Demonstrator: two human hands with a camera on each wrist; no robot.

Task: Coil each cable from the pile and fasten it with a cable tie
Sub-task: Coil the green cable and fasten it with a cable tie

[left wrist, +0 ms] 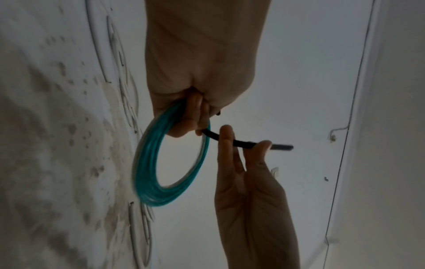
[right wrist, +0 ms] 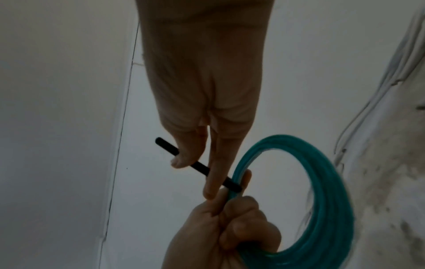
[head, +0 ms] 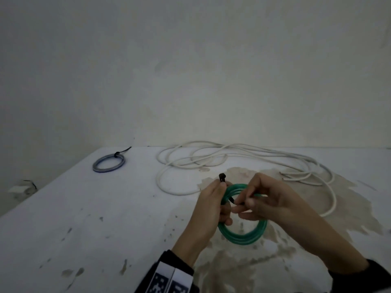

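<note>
A coiled green cable (head: 245, 235) (left wrist: 149, 172) (right wrist: 322, 191) hangs above the table. My left hand (head: 213, 206) (left wrist: 195, 112) (right wrist: 230, 223) grips its left side, fingers curled round the strands. A black cable tie (head: 222, 178) (left wrist: 243, 142) (right wrist: 200, 166) passes round the coil there, its head sticking up above the left hand. My right hand (head: 249, 203) (right wrist: 197, 160) (left wrist: 241, 145) pinches the tie's free end between thumb and fingers, inside the ring. A loose white cable (head: 211, 159) lies tangled on the table beyond.
A coiled blue-grey cable (head: 109, 162) with a black tie sits at the table's far left. The white table (head: 95, 208) is stained brown under my hands. A plain wall stands behind the table's far edge.
</note>
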